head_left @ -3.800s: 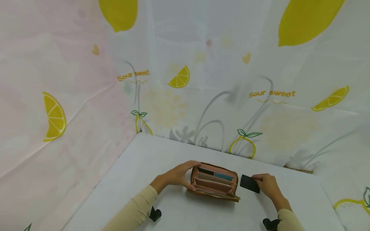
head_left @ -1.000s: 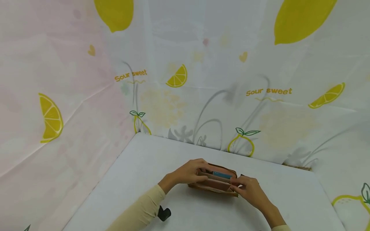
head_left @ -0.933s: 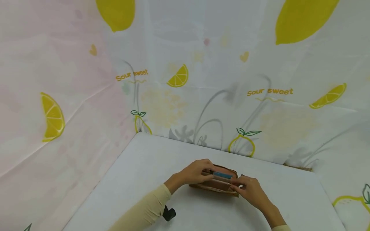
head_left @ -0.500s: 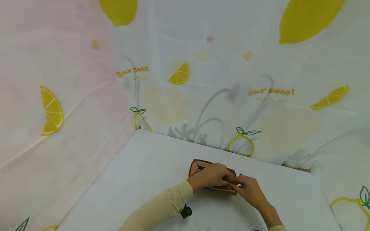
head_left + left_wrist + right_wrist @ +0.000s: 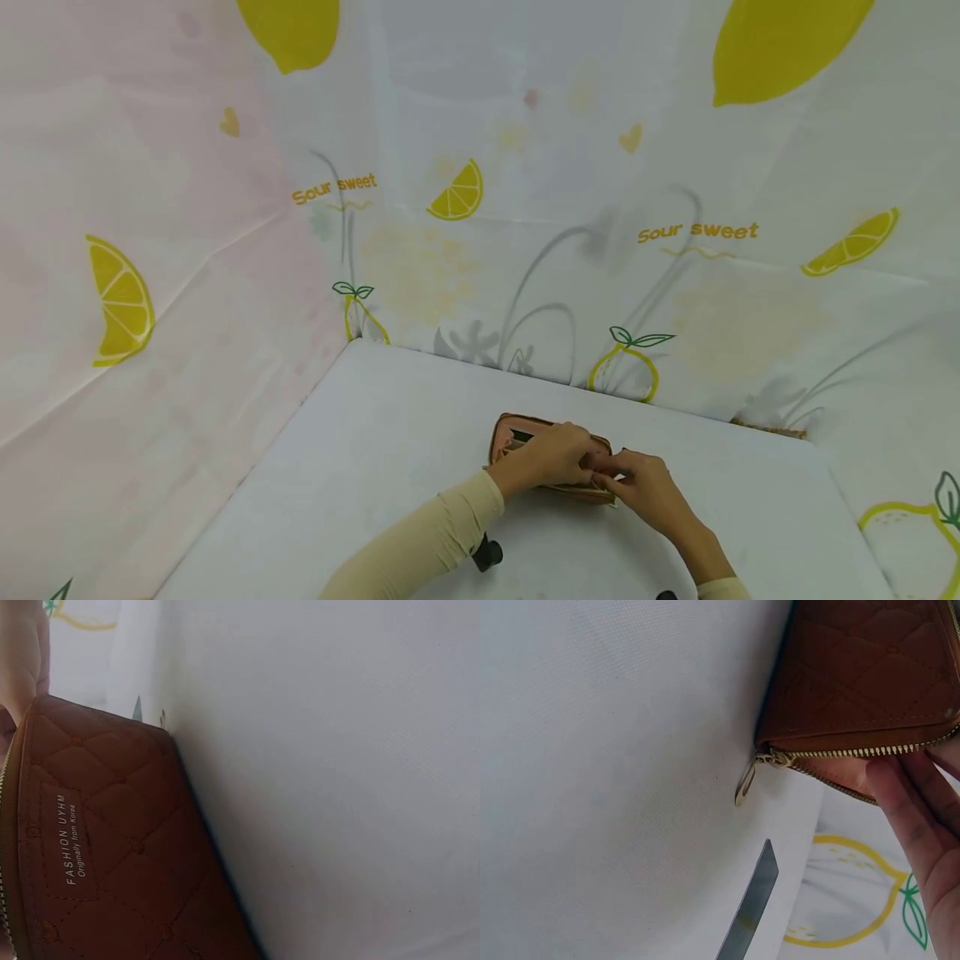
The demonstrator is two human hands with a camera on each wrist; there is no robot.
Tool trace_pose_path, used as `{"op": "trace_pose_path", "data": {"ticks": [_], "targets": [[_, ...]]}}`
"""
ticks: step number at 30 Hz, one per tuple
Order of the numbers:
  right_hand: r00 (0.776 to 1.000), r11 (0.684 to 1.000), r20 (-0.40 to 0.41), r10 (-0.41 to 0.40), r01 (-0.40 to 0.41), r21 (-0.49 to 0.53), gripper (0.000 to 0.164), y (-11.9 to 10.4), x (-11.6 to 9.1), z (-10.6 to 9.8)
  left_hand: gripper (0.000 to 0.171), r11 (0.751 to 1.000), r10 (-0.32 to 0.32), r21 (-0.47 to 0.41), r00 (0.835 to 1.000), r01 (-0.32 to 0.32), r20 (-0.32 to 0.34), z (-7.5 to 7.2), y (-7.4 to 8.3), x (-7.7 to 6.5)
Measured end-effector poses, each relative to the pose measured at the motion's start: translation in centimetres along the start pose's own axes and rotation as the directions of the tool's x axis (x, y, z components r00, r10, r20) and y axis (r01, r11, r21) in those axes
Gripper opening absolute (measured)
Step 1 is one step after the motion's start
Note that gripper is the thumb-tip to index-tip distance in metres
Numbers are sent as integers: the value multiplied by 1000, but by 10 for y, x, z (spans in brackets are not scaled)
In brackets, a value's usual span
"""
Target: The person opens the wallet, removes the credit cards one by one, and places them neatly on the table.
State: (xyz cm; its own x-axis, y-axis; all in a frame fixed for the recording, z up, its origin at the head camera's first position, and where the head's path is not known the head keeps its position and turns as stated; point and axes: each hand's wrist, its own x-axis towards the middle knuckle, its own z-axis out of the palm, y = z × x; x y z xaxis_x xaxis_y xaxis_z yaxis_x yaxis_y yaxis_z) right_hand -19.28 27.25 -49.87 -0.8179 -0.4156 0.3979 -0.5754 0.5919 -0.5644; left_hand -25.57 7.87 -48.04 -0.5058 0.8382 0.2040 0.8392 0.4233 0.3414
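Observation:
The brown quilted zip wallet (image 5: 588,494) is unzipped on the white table, pink lining showing. My left hand (image 5: 551,454) reaches over its middle; the fingertips are inside, near its right end, and what they touch is hidden. My right hand (image 5: 647,483) pinches the wallet's right end between thumb and fingers. In the right wrist view, right-hand fingers (image 5: 896,799) enter between the zipper edges, beside the gold zipper pull (image 5: 744,784). A dark, flat card (image 5: 751,904) appears nearly edge-on below the wallet; its lower part is cut off, and I cannot tell what holds it.
The white table (image 5: 390,467) runs back to fabric walls (image 5: 540,275) printed with lemons. A black knob-like piece (image 5: 487,554) shows under the left forearm, and another dark piece (image 5: 666,595) at the bottom edge near the right forearm.
My left hand has slid from the wallet's left end across to its right end, covering the blue card. My right hand, earlier holding the black card aside, is now at the wallet's right end.

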Motion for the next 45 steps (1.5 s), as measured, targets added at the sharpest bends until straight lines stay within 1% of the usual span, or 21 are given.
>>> {"op": "trace_pose_path", "data": {"ticks": [6,10,13,16,20,22,23,25,26,27,29,30,31,33,34,36,37,38,40,41,45], "targets": [[1000,1000,-15,-19,19,-14,21,-1,2,-2,17,1000,15,18,1000,-15,-4,-5,-2,-1],[999,999,-16,-42,42,-15,20,0,2,-1,11,996,71,59,997,-73,33,-10,-4,-2],[998,998,-11,-55,54,-12,21,2,1,1,9,983,137,115,989,-143,56,-12,-6,-5],[998,998,-7,-59,59,0,20,2,1,2,14,941,238,231,969,-246,64,-13,-9,-10],[998,998,8,-66,66,13,20,1,2,3,26,857,370,362,927,-366,61,-15,-16,-18],[998,998,15,-62,62,1,20,0,3,4,31,849,403,343,913,-401,68,-17,-21,-21],[998,998,15,-57,57,-5,21,0,3,4,33,878,389,274,918,-393,72,-18,-23,-22],[999,999,14,-46,47,-27,20,0,2,3,37,883,398,239,914,-404,74,-19,-27,-23],[999,999,12,-41,41,-35,20,-1,2,3,39,886,394,232,916,-401,78,-19,-29,-24],[999,998,10,-34,35,-44,20,-1,1,2,41,900,382,199,921,-389,72,-19,-30,-25],[999,998,4,-33,33,-57,19,-1,1,1,43,938,319,124,946,-323,55,-19,-33,-29],[999,997,1,-33,33,-66,19,0,0,1,44,949,291,111,955,-296,52,-19,-34,-31],[999,997,-2,-37,36,-72,20,0,0,1,44,969,240,45,969,-242,50,-20,-35,-33],[999,995,-13,-48,47,-85,21,1,1,1,43,983,168,-83,985,-164,38,-21,-38,-37],[998,995,-18,-55,53,-88,21,1,1,2,42,982,172,-85,985,-168,33,-21,-39,-40],[997,993,-26,-68,65,-96,21,2,1,2,37,971,238,26,971,-238,22,-22,-43,-44],[997,992,-30,-73,70,-101,22,3,2,3,34,950,289,123,957,-288,14,-22,-45,-47],[996,992,-33,-77,73,-105,22,3,2,3,31,918,336,223,942,-329,4,-23,-47,-50],[996,990,-37,-85,80,-116,22,4,2,4,24,849,397,384,918,-364,-9,-25,-51,-55],[995,989,-39,-88,83,-122,23,4,2,4,20,839,399,408,917,-360,-11,-26,-52,-57],[994,988,-49,-102,95,-126,23,5,2,5,16,864,362,381,932,-330,-12,-30,-58,-65]]}}
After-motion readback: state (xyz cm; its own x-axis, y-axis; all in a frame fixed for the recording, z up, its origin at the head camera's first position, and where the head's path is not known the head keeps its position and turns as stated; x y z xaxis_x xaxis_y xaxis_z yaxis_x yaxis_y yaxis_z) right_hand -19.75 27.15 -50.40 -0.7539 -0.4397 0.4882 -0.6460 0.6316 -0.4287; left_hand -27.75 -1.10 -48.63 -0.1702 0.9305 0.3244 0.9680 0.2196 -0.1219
